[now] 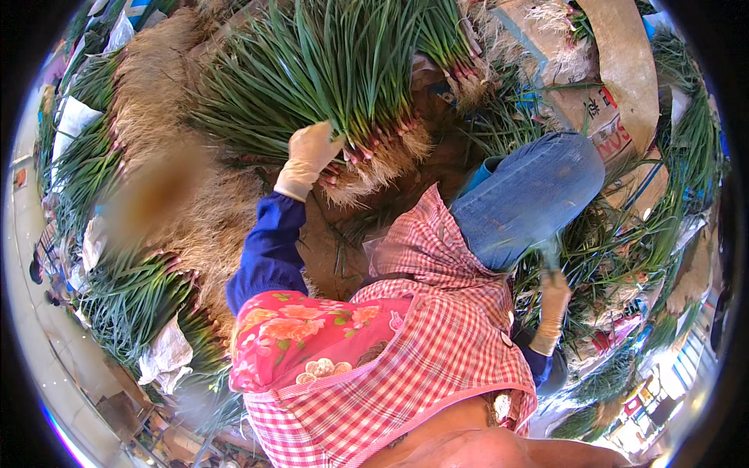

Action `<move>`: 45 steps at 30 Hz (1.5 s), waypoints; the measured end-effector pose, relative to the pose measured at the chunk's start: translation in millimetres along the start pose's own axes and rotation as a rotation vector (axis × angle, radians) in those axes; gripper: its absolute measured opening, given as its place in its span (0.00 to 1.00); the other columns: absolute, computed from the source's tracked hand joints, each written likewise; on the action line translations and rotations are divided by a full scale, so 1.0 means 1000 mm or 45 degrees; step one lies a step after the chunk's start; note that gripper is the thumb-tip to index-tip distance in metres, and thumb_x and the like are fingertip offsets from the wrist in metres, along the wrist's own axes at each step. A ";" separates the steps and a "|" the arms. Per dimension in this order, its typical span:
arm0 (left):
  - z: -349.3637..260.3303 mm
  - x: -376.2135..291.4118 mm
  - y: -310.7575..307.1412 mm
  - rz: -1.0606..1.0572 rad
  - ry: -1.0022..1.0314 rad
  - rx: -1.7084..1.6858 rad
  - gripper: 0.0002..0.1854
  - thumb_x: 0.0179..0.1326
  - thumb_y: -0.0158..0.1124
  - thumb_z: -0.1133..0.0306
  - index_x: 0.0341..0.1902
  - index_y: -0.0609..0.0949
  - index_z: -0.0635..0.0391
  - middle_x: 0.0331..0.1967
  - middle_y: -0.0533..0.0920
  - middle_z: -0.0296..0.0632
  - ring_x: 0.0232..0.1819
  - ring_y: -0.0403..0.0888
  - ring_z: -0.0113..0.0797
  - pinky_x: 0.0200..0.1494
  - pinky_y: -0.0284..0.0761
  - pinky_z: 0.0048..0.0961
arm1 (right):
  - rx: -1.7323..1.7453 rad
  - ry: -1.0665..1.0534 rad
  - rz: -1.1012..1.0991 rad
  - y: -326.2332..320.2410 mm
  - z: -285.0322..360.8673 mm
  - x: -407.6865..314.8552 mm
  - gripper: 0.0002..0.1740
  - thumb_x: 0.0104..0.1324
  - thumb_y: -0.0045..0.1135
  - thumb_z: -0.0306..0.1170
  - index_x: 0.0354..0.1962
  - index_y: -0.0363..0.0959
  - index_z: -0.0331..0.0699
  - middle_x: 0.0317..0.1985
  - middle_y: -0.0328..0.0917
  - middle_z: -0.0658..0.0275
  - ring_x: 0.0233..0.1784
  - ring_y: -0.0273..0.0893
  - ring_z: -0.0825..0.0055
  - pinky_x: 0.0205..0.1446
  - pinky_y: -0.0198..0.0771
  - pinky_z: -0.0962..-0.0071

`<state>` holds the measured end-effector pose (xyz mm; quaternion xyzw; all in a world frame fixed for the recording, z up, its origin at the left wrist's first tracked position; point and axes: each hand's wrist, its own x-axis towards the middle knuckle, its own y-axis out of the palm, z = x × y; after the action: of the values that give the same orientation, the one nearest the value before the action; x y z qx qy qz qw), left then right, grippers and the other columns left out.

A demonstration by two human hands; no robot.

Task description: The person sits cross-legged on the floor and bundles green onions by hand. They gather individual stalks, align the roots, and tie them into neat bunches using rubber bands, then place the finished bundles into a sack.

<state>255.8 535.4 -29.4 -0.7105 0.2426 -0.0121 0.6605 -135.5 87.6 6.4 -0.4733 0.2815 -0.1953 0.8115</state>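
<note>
A thick heap of green onions [327, 70] lies before me, leaves fanned away and pinkish-white bulbs with pale stringy roots [380, 169] towards me. My left hand [310, 158], in a cream-coloured glove, is at the near left of the heap. Its fingers touch the lower leaves just above the bulbs; leaves partly hide the fingertips, so the grip cannot be made out. My right hand [553, 310], gloved too, is low at my right side, beyond the knee in blue jeans [526, 193]. A blurred grey-blue shape [550, 254] extends from its fingers; what it is cannot be told.
Another green onion bunch [453, 52] lies behind the heap. Rows of green onions [137, 292] with a broad mat of dry roots [199, 205] line the left. Loose leaves [620, 251] and printed cardboard [608, 126] spread on the right. A brown blur [155, 193] obscures part of the left.
</note>
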 end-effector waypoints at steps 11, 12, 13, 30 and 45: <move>0.000 0.071 0.042 -0.041 0.401 0.311 0.37 0.63 0.56 0.51 0.72 0.59 0.53 0.73 0.58 0.42 0.75 0.50 0.40 0.72 0.46 0.48 | -0.150 -0.112 -0.630 -0.164 -0.039 0.030 0.16 0.63 0.51 0.26 0.49 0.75 0.41 0.34 0.82 0.65 0.26 0.72 0.79 0.28 0.65 0.79; -0.023 0.075 0.006 0.318 0.275 0.390 0.34 0.63 0.55 0.52 0.70 0.65 0.54 0.72 0.61 0.44 0.75 0.53 0.42 0.72 0.50 0.45 | 0.117 0.066 -0.654 -0.167 -0.039 0.026 0.12 0.68 0.50 0.33 0.45 0.78 0.38 0.30 0.82 0.66 0.21 0.68 0.86 0.24 0.61 0.84; -0.058 0.079 -0.032 0.462 0.072 0.320 0.29 0.62 0.57 0.54 0.64 0.71 0.57 0.66 0.68 0.46 0.69 0.62 0.44 0.68 0.58 0.40 | 0.217 0.055 -0.625 -0.166 -0.038 0.021 0.14 0.69 0.49 0.36 0.43 0.78 0.36 0.29 0.82 0.66 0.19 0.65 0.87 0.22 0.59 0.85; -0.545 -0.049 0.024 1.886 0.397 -2.072 0.20 0.69 0.56 0.58 0.59 0.74 0.55 0.19 0.71 0.26 0.16 0.61 0.17 0.20 0.56 0.16 | -0.094 1.250 -1.556 -0.155 -0.283 0.065 0.17 0.65 0.53 0.41 0.41 0.78 0.36 0.40 0.82 0.53 0.45 0.79 0.54 0.49 0.73 0.59; -0.601 -0.036 0.021 2.008 0.337 -2.246 0.23 0.72 0.50 0.57 0.60 0.71 0.64 0.21 0.67 0.29 0.17 0.57 0.19 0.20 0.54 0.19 | -0.229 0.386 -1.542 -0.120 -0.274 0.108 0.29 0.63 0.59 0.39 0.60 0.66 0.40 0.44 0.79 0.47 0.45 0.79 0.55 0.48 0.72 0.66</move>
<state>13.9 -12.4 38.2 -0.5678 0.6035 0.4952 -0.2611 -234.7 -212.7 -25.4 -0.5823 0.0908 -0.6605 0.4651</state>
